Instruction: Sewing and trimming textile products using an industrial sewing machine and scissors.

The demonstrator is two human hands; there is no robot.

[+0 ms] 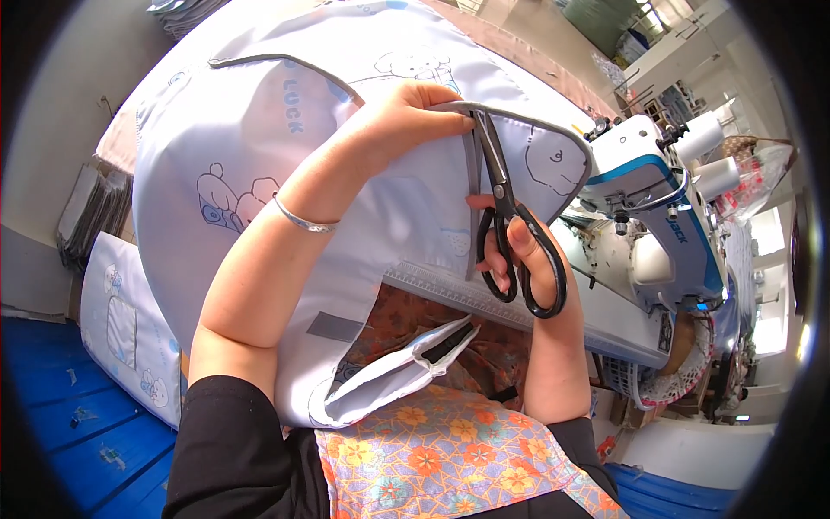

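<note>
My left hand pinches the grey-bound edge of a large white-and-pale-blue cloth printed with cartoon animals. A pair of black-handled scissors is in my right hand, with thumb and fingers through the handle loops. The blades point up and away, their tips beside my left fingertips at the bound edge. A narrow grey binding strip hangs down from that edge, just left of the blades. Nearer to me, a grey patch sits on the cloth beside a folded white edge with a dark strip.
A white-and-blue sewing machine stands at the right. Along the near table edge runs a ruler scale. More printed cloth hangs at the left above a blue slatted surface. Stacked sheets stand by the wall.
</note>
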